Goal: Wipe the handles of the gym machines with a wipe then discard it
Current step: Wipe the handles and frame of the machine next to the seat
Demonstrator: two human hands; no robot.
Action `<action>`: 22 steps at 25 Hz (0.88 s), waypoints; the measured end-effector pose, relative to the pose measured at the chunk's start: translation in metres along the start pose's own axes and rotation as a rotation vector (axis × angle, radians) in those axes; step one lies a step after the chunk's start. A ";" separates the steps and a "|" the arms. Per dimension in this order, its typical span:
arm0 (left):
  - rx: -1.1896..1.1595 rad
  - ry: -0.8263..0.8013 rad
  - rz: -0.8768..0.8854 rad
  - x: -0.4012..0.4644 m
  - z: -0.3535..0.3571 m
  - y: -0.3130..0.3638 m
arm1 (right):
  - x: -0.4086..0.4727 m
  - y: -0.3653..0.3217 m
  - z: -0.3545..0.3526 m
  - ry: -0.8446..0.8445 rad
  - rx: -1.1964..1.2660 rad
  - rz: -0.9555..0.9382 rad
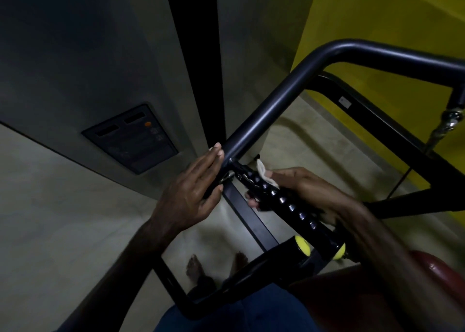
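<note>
The right hand point(299, 190) wraps around the ribbed black handle point(284, 201), pressing a white wipe point(264, 174) against its upper end. The left hand point(193, 190) lies with straight fingers along the dark bar point(271, 105) just above the handle. Bare feet point(195, 266) stand on the floor below.

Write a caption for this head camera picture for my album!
Right hand rubs a white wipe along a ridged black handle while the left hand steadies the bar.

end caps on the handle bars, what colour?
Yellow: the end caps sit at the near ends of the black handle, clearest in the head view.
</note>
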State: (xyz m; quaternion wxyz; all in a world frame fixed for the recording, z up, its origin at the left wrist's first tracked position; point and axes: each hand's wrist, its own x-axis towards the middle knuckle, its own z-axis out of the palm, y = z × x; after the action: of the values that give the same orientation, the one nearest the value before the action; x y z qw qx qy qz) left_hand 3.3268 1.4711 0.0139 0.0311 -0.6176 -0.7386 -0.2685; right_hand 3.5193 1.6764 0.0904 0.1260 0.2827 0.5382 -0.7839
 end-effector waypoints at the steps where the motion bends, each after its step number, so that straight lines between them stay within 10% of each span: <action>1: -0.001 -0.008 -0.006 0.000 0.000 0.000 | -0.003 0.009 0.000 -0.019 0.163 0.025; 7: -0.010 -0.016 -0.005 0.002 -0.002 0.001 | 0.034 0.029 0.024 -0.162 0.842 0.060; 22: -0.038 -0.013 0.004 -0.001 0.003 -0.004 | -0.102 0.066 -0.025 -0.003 0.477 0.184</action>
State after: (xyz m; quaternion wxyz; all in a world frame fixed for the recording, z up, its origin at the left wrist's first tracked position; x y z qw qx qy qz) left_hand 3.3247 1.4716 0.0094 0.0151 -0.6212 -0.7323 -0.2786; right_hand 3.6429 1.6631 0.0920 0.1274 0.3512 0.3098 -0.8743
